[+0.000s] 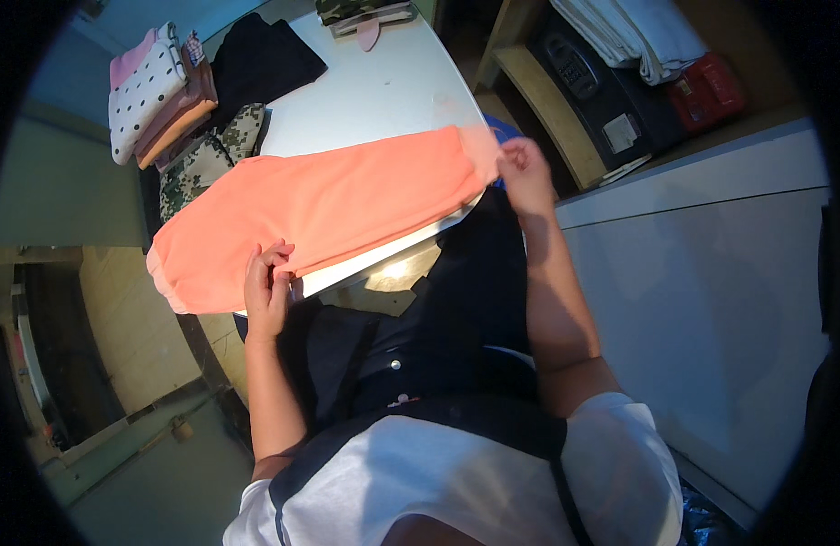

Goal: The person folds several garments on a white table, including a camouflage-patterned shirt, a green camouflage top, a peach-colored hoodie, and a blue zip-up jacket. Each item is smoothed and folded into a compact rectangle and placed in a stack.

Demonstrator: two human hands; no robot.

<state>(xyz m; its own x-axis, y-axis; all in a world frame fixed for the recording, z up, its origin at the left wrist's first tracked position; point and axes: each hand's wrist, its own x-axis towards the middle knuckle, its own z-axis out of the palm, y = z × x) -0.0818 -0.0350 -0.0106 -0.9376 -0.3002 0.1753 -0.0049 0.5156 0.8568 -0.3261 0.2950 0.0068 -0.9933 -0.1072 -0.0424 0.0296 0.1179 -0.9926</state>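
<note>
A coral-orange garment (338,198), folded lengthwise with pale ribbed bands at both ends, lies across the near part of a white table (372,95). It looks like a sweatshirt or trousers; which one I cannot tell. At its near left edge, my left hand (264,293) touches the cloth, fingers bent and apart from the thumb. My right hand (529,179) is at the far right end, its fingertips pinching the pale band, which is slightly blurred. The left end of the garment overhangs the table's edge.
Beyond the garment's left end are a stack of folded clothes (150,95), camouflage cloth (201,160) and black folded cloth (263,68). More folded items (365,13) sit at the far end. On the right, a shelf holds a black safe (577,82), white cloths (631,34) and a red case (707,92).
</note>
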